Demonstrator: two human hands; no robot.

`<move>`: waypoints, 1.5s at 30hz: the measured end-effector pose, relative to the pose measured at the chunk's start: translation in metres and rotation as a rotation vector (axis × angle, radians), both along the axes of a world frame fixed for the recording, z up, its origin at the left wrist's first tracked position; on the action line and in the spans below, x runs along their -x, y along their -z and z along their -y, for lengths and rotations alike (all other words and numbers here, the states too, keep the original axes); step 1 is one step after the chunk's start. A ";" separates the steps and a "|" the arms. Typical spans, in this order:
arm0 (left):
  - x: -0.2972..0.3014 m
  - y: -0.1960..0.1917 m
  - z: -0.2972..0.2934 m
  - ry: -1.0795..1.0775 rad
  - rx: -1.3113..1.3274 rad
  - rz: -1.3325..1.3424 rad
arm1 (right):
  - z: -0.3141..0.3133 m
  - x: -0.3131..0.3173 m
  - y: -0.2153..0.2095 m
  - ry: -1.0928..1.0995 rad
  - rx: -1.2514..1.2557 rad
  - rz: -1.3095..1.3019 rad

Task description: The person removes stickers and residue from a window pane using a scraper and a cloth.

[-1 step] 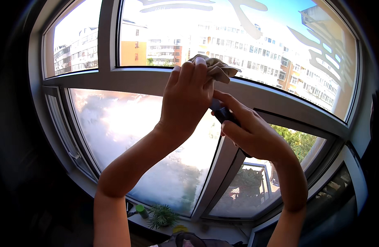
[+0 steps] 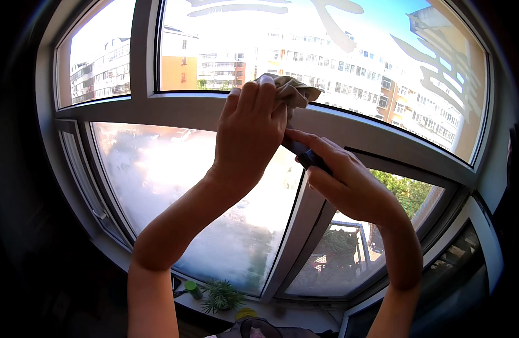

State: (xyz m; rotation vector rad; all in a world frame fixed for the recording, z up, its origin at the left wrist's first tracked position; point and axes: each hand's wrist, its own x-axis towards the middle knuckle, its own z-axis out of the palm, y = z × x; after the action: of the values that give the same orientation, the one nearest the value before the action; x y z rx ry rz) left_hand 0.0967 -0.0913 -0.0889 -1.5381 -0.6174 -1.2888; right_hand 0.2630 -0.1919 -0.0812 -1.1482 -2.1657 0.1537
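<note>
My left hand (image 2: 249, 132) is closed on a crumpled beige cloth (image 2: 297, 92) at the lower edge of the upper window pane (image 2: 231, 34). My right hand (image 2: 346, 177) grips a black-handled tool (image 2: 313, 161). A flat grey piece of this tool runs up from the handle toward the cloth. Its far end is hidden behind my left hand and the cloth, so its exact kind does not show. Both hands are close together in front of the grey horizontal frame bar (image 2: 180, 108).
Below the bar, a hazy whitish pane (image 2: 175, 169) stands left of a clearer one (image 2: 327, 265). A handled window sash (image 2: 85, 174) is at far left. The sill (image 2: 304, 318) carries a spiky green plant (image 2: 221, 297), a green-capped container (image 2: 193, 289) and something yellow (image 2: 246, 313).
My left hand and the cloth have shifted slightly left, along with a small shift of the whole view. More of the tool's grey piece shows between my hands.
</note>
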 end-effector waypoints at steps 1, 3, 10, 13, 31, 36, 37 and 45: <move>0.003 -0.003 -0.002 0.007 0.002 0.003 | 0.007 -0.010 0.003 0.106 -0.084 0.103; 0.023 -0.007 -0.006 0.092 0.083 0.058 | 0.035 -0.018 -0.011 0.247 0.051 0.146; -0.001 -0.017 -0.010 0.630 0.276 0.110 | 0.030 -0.057 -0.015 0.526 -0.410 -0.095; -0.044 -0.015 -0.019 0.529 0.036 0.066 | 0.010 -0.048 -0.025 0.397 -0.178 -0.375; -0.119 -0.039 -0.038 0.339 -0.087 0.066 | -0.053 -0.088 -0.040 0.547 -1.115 0.360; -0.122 -0.037 -0.039 0.287 -0.127 0.088 | -0.072 -0.088 -0.052 0.562 -1.227 0.426; -0.122 -0.038 -0.039 0.285 -0.128 0.090 | -0.073 -0.086 -0.052 0.585 -1.242 0.422; -0.123 -0.049 -0.044 0.352 -0.177 0.118 | -0.074 -0.084 -0.062 0.597 -1.247 0.387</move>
State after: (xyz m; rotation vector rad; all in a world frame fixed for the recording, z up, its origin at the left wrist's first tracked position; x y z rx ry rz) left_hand 0.2194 -0.0468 -0.0397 -1.4733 -0.3011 -1.6626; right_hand 0.3469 -0.1178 -0.0194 -0.9663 -1.5328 -1.5372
